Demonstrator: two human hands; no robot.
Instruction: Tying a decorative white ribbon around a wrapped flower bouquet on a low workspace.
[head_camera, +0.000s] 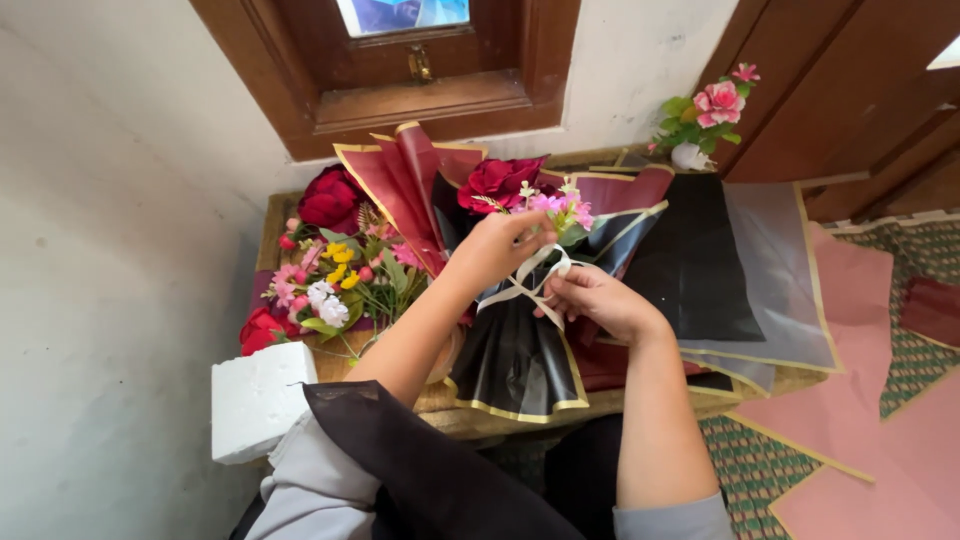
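Note:
A bouquet (515, 190) of dark red roses and small pink flowers stands wrapped in black paper with gold edges (515, 360) and dark red paper (400, 175). A cream ribbon (520, 285) runs around its waist. My left hand (495, 245) pinches one ribbon end up near the blooms. My right hand (595, 300) holds the other ribbon end against the wrap, just right of the knot. Both hands are closed on the ribbon.
Loose artificial flowers (330, 275) lie in a heap at the left of the low wooden table (275, 210). A white foam block (260, 400) sits at its front left corner. Black, clear and pink wrapping sheets (760, 270) spread to the right. A small pink-flower vase (700, 120) stands by the wall.

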